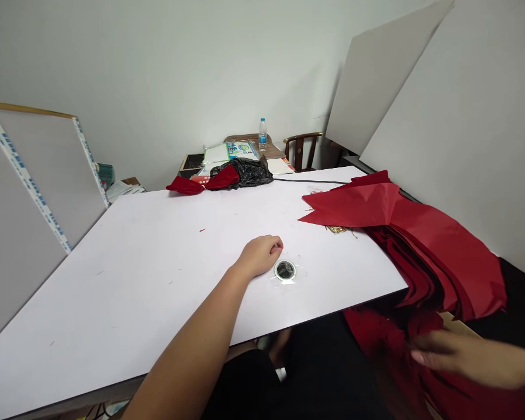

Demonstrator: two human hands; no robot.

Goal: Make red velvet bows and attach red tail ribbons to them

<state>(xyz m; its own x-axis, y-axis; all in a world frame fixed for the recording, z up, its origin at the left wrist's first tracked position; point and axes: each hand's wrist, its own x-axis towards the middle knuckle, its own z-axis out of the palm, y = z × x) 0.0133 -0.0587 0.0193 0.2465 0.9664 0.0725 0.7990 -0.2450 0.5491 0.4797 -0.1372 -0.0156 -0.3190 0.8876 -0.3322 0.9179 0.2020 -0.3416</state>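
Your right hand point(468, 360), fingers open, blurred beside overhanging red paper sheets point(437, 256); left hand point(259, 256), fingers curled on nothing, by a tape roll point(284, 270) on the white worktop point(114, 291): the overhang risks sheets sliding off.

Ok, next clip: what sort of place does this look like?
Probably a small craft workroom or workshop: a long white worktable dominates the view, a thick stack of red sheets drapes over its edge, and large white boards lean against the walls.
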